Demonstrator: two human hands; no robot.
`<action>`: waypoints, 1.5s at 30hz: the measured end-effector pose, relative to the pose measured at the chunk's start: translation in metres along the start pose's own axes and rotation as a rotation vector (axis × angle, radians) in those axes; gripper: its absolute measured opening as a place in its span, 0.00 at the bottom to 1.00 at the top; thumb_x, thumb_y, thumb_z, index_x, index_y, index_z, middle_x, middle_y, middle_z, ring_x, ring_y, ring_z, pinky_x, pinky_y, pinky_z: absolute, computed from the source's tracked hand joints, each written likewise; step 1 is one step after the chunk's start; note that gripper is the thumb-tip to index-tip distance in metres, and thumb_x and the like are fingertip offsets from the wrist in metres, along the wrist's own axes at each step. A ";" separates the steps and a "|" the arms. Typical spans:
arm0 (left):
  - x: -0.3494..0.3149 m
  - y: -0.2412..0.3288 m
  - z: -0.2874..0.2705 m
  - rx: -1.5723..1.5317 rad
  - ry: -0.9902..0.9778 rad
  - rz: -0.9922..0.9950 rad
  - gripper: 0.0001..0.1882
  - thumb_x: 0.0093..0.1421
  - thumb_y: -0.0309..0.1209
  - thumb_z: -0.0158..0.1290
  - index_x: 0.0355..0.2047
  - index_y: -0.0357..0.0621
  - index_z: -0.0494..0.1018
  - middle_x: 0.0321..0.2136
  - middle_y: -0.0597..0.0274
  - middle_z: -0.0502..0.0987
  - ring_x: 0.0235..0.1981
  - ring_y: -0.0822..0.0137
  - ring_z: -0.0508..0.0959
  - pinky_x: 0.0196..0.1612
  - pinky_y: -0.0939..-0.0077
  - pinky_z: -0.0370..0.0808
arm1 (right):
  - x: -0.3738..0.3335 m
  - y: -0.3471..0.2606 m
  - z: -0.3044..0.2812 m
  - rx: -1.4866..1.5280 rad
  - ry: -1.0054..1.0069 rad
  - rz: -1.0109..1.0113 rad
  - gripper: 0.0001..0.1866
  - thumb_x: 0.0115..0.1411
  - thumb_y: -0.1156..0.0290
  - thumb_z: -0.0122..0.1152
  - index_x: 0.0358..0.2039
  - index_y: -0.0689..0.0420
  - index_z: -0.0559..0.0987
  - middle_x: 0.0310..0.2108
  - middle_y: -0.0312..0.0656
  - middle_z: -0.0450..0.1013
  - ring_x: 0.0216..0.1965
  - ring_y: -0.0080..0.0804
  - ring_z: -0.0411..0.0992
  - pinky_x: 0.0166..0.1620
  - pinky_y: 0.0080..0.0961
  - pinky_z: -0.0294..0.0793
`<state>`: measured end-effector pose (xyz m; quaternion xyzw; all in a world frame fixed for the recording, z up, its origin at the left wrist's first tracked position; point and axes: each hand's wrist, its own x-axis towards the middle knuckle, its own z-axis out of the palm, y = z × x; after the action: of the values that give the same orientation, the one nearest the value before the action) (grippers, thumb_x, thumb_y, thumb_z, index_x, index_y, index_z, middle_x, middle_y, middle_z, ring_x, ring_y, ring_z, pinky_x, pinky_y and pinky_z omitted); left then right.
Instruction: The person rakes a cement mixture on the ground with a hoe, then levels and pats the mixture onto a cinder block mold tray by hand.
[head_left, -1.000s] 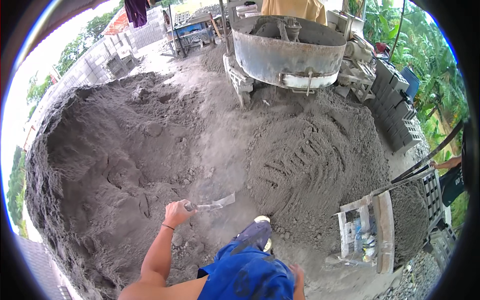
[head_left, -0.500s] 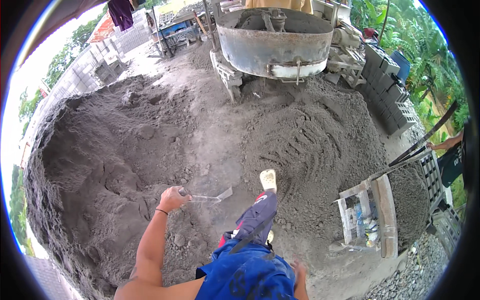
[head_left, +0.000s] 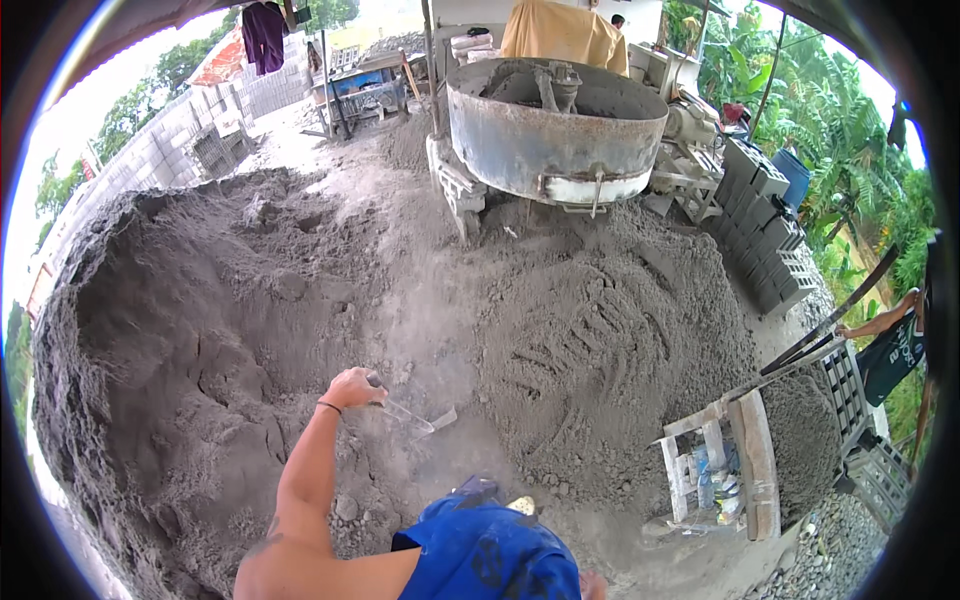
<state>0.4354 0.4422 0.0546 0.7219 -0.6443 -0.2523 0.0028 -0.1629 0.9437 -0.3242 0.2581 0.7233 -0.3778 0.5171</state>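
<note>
My left hand [head_left: 352,388] is closed around the handle end of what looks like a shovel [head_left: 440,421]. Its pale shaft slants away to the right, and a small flat metal blade sits low over the dusty strip of ground between two grey heaps. Only a bit of my right hand [head_left: 593,586] shows, low beside my blue shirt, with its fingers hidden. To the left of the blade rises a large sand heap [head_left: 200,330]. On the right spreads a lower grey heap [head_left: 610,350] with raked grooves. One light shoe [head_left: 522,505] pokes out past my shirt.
A round metal mixer [head_left: 550,145] stands ahead on legs. Hollow blocks [head_left: 765,220] are stacked at the far right. Nearer on the right is a wooden frame [head_left: 757,465] with bottles beside it. Another person [head_left: 893,350] stands at the right edge by a grated panel.
The view has tipped upward, so the mixer sits lower and my legs are mostly out of sight. My left hand still holds the shovel, with its blade slightly lower in the picture.
</note>
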 end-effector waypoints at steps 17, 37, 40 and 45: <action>0.089 -0.172 0.004 0.299 0.557 0.738 0.16 0.51 0.43 0.65 0.31 0.42 0.82 0.24 0.56 0.82 0.30 0.53 0.81 0.41 0.61 0.75 | -0.197 -0.051 0.125 -0.410 -0.046 -0.438 0.14 0.61 0.60 0.57 0.43 0.53 0.79 0.35 0.42 0.79 0.28 0.34 0.77 0.29 0.33 0.75; 0.049 -0.091 -0.046 -0.206 0.184 0.062 0.24 0.50 0.49 0.63 0.37 0.42 0.80 0.25 0.48 0.79 0.25 0.51 0.76 0.35 0.57 0.72 | -0.199 -0.034 0.053 -0.451 0.145 -0.267 0.17 0.61 0.58 0.55 0.47 0.51 0.76 0.39 0.42 0.77 0.33 0.38 0.78 0.37 0.43 0.76; 0.051 -0.126 -0.040 -0.210 0.301 0.080 0.22 0.50 0.49 0.63 0.34 0.43 0.82 0.16 0.56 0.73 0.19 0.60 0.73 0.28 0.63 0.69 | -0.206 -0.049 0.084 -0.488 0.117 -0.323 0.17 0.61 0.59 0.54 0.48 0.51 0.76 0.40 0.42 0.77 0.34 0.38 0.77 0.38 0.44 0.76; 0.055 -0.119 -0.028 -0.248 0.318 0.412 0.18 0.55 0.43 0.62 0.35 0.38 0.79 0.28 0.48 0.80 0.29 0.49 0.76 0.38 0.61 0.72 | -0.182 -0.043 0.087 -0.487 0.031 -0.303 0.16 0.61 0.59 0.54 0.45 0.54 0.79 0.34 0.42 0.78 0.32 0.38 0.78 0.34 0.44 0.79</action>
<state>0.5586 0.4018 0.0201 0.6005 -0.7331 -0.2068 0.2431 -0.0875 0.8514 -0.1563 0.0211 0.8310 -0.2620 0.4902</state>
